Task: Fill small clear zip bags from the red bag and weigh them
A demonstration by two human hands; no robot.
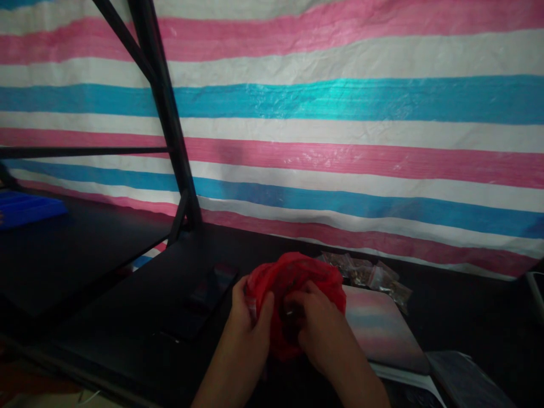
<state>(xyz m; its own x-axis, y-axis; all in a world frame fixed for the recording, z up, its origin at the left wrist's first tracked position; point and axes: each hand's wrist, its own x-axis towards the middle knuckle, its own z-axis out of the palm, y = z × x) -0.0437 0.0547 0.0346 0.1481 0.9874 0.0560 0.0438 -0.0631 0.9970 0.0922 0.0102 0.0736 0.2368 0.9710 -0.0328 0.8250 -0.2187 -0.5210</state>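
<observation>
A crumpled red plastic bag (280,269) is above the black table, its mouth spread towards me. My left hand (250,323) grips the bag's left rim, thumb on the near side and fingers round the outside. My right hand (317,317) is at the opening, with its fingers curled inwards into the bag. Something small and shiny shows by the right fingertips, too dark to name. The bag's contents are hidden in shadow.
Several small clear zip bags (361,273) of metal bits lie behind a shiny flat panel (382,326) on the right. A dark flat device (202,303) lies left. A black metal frame (164,107), a blue tray (32,208) and a striped tarpaulin (340,164) stand beyond.
</observation>
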